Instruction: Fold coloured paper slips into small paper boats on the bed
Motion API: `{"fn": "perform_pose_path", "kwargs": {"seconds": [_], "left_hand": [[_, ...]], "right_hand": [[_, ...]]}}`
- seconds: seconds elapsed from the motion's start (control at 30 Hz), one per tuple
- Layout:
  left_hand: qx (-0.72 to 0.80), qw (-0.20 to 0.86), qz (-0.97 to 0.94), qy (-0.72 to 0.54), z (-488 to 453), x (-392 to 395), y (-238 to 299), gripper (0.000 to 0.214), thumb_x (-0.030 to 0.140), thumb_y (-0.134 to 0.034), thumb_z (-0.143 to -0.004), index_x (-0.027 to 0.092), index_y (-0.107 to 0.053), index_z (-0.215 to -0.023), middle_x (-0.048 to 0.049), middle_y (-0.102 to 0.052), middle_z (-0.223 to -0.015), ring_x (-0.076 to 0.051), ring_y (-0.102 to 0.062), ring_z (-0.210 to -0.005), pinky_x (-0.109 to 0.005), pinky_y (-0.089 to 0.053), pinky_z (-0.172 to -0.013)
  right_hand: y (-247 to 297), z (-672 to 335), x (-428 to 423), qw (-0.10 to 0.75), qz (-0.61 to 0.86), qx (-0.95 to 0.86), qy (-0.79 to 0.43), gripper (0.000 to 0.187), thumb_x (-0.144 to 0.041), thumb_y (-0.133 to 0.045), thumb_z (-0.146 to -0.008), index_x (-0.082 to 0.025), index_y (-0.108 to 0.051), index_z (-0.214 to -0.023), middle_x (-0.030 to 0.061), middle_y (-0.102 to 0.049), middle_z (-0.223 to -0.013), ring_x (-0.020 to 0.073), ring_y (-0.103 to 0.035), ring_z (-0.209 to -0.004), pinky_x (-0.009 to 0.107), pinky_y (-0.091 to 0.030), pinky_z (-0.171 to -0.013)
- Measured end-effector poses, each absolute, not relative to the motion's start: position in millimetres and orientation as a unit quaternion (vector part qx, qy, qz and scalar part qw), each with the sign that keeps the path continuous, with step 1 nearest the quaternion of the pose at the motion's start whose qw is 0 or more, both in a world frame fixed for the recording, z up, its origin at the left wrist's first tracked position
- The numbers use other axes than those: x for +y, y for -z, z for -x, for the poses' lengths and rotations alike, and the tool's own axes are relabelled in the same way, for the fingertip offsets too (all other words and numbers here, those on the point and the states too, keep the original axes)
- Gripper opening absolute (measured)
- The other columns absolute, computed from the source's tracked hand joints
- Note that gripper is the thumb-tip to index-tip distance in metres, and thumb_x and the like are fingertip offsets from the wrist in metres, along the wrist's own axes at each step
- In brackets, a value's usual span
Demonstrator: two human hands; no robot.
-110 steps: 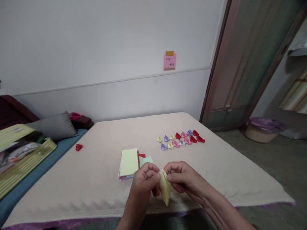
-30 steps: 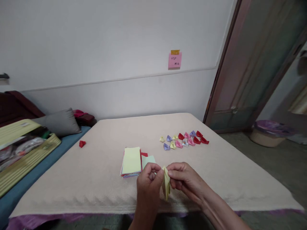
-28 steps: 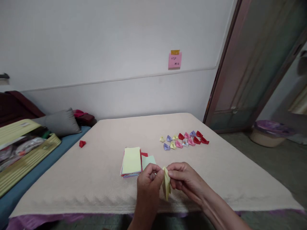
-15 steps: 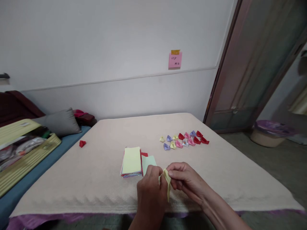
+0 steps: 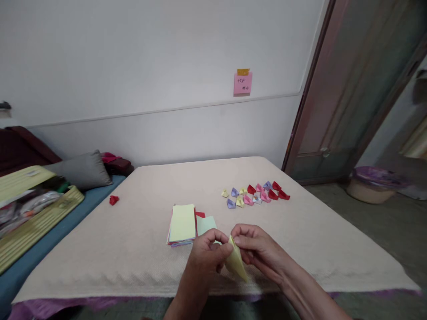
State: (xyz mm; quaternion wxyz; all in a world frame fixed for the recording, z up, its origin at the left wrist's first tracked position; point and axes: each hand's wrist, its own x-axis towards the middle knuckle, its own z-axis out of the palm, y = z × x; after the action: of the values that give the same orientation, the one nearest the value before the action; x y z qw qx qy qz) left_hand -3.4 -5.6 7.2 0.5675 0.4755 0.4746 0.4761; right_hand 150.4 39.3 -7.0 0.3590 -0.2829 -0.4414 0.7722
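Observation:
A folded piece of yellow paper (image 5: 237, 263) is pinched between my two hands above the table's near edge. My left hand (image 5: 208, 258) grips its left side, thumb on the near face. At the paper's top edge, the fingers of my right hand (image 5: 255, 246) are closed on it. Just beyond my left hand lies a pale green sheet (image 5: 206, 225), partly hidden by that hand. Beside it sits a stack of coloured paper (image 5: 182, 223) with a yellow sheet on top. A bit of red paper (image 5: 200, 214) shows behind the stack.
Rows of small folded paper boats (image 5: 248, 200) in several colours stand at the right on the cream tablecloth (image 5: 140, 249). A crumpled red paper piece (image 5: 114, 200) lies far left. A pink note (image 5: 243, 83) is taped to the wall. A lined bin (image 5: 375, 184) stands right.
My left hand has turned, bringing its thumb over the paper's near face. The yellow paper has swung so its broad side shows and its lower tip points right. My right hand stays nearly in place.

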Motion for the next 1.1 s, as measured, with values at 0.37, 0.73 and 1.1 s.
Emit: {"fn": "perform_pose_path", "kwargs": {"seconds": [0.37,0.73,1.1], "left_hand": [[0.487,0.557,-0.463,-0.489,-0.5,-4.1,-11.7,0.017,0.029,-0.063,-0.067,0.014,-0.056,-0.067,0.0089,-0.041,-0.041,-0.004,-0.031,-0.035,-0.018,-0.021,-0.036],[0.481,0.578,-0.460,-0.472,0.1,-3.6,-9.5,0.018,0.029,-0.066,-0.066,0.014,-0.055,-0.065,0.0091,-0.040,-0.039,-0.004,-0.031,-0.034,-0.018,-0.021,-0.035],[0.562,0.443,-0.471,-0.516,-3.8,-0.8,-3.0,0.015,0.030,-0.059,-0.069,0.016,-0.055,-0.065,0.0094,-0.036,-0.037,-0.007,-0.032,-0.036,-0.018,-0.024,-0.038]], "right_hand": [[4.3,-148.4,37.7,0.381,0.300,-0.488,-0.726,0.015,-0.025,-0.064,-0.076,-0.012,-0.060,-0.070,-0.0040,-0.049,-0.046,0.0049,-0.039,-0.039,0.019,-0.017,-0.039],[2.3,-152.3,38.9,0.353,0.285,-0.488,-0.746,0.018,-0.022,-0.072,-0.068,-0.012,-0.057,-0.066,-0.0080,-0.041,-0.045,0.0022,-0.027,-0.037,0.018,-0.012,-0.037],[2.9,-150.2,41.7,0.446,0.330,-0.481,-0.679,0.018,-0.021,-0.064,-0.072,-0.013,-0.055,-0.060,-0.0077,-0.039,-0.041,0.0037,-0.026,-0.039,0.021,-0.011,-0.041]]}}
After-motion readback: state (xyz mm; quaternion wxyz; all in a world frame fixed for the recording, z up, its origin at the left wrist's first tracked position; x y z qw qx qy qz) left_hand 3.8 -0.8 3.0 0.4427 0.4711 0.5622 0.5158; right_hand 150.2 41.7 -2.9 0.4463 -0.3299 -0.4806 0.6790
